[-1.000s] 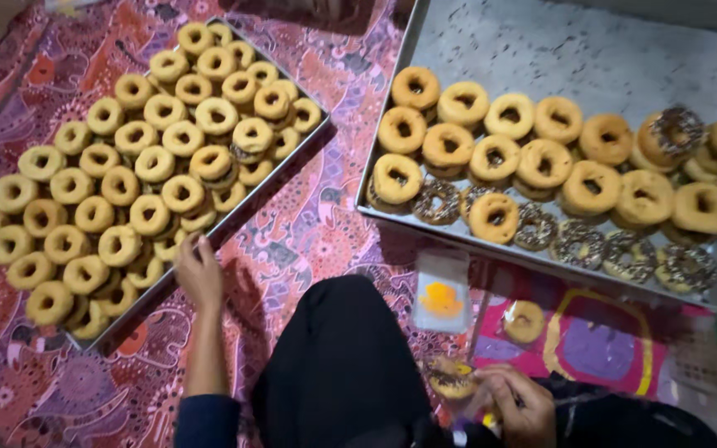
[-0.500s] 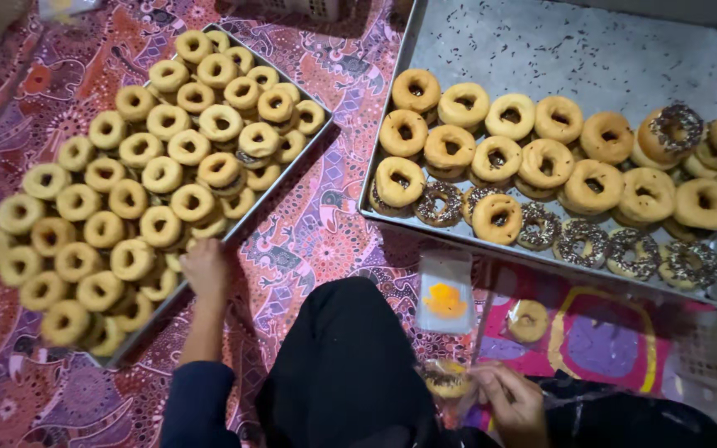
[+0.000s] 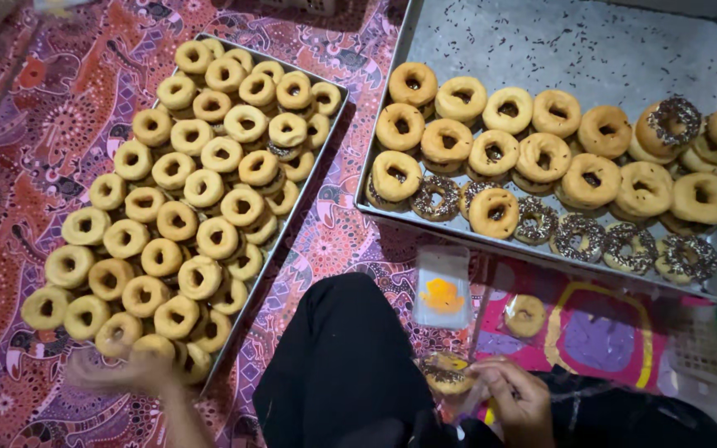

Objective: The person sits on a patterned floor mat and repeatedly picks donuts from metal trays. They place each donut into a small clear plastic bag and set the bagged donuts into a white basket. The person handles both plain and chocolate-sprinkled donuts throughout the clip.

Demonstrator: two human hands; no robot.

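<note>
sprinkled doughnut [image 3: 446,373] in right hand [image 3: 514,396] fingers, left hand [image 3: 118,371] touching plain doughnuts [image 3: 184,224]

left hand [image 3: 122,371] slid down to the near corner of the plain donut tray [image 3: 309,178], kinda blurred now; it was higher up alongside before.

A strip of patterned cloth [image 3: 325,224] runs open between the packed doughnut tray [image 3: 335,116] on the left and the metal tray [image 3: 558,41], whose upper half lies bare. A dark knee [image 3: 342,365] blocks the bottom centre.
</note>
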